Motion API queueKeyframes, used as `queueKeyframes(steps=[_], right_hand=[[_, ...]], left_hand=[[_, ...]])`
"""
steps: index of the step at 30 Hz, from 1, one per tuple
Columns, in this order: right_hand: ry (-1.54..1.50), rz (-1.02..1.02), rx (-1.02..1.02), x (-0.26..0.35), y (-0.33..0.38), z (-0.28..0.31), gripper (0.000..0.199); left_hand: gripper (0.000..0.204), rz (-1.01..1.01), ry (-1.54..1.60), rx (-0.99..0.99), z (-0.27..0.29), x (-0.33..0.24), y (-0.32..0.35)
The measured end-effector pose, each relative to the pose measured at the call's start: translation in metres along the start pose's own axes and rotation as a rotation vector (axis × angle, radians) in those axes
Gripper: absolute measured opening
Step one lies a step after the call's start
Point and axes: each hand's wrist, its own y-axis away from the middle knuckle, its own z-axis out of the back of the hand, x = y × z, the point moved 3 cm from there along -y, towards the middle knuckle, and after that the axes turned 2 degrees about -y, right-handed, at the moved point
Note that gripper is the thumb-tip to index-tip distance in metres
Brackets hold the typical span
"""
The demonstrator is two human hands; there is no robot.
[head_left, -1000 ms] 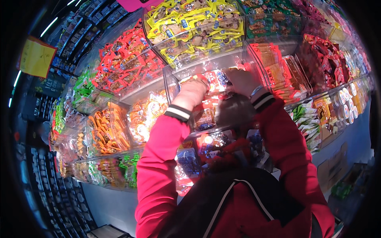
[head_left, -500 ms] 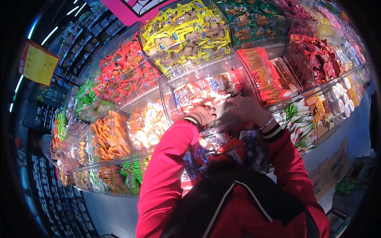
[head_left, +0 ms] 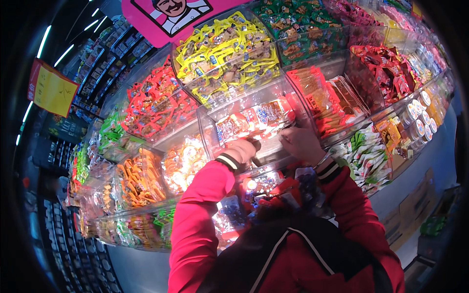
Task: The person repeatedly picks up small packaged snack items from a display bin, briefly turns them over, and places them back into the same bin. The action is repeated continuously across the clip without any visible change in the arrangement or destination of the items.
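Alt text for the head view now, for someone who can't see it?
The person's left hand and right hand reach into a clear plastic bin, near shiny red-and-white snack packets. Yellow plastic packets are heaped behind it.

Shop, bins (head_left: 268, 149) of wrapped snacks (head_left: 269, 113), shelves (head_left: 103, 72)

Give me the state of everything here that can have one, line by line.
Left hand: fingers curled, grip unclear
Right hand: fingers bent, grip unclear
Clear bin at the hands: open-topped, partly filled
Red packets inside: lying flat
Yellow packets: heaped
Yellow sign: hanging, tilted
Ceiling lights: lit
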Motion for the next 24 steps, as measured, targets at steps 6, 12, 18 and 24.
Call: queueKeyframes(steps=[6,12,18,24], right_hand=[[0.033,-0.008,0.02,-0.007,0.004,0.0,0.021],[-0.797,-0.436,0.007,-0.01,-0.006,-0.017,0.031],[-1.733,-0.405,0.102,0.038,-0.013,-0.02,0.03],[-1.096,-0.376,0.147,0.004,-0.029,0.004,0.034]], left_hand=[[0.023,-0.282,-0.21,-0.16,0.112,-0.047,0.091],[0.021,-0.451,0.096,-1.148,0.132,-0.073,0.15],[0.048,-0.381,0.798,-1.268,0.106,-0.079,0.139],[0.048,-0.29,2.119,-0.736,0.096,-0.067,0.133]])
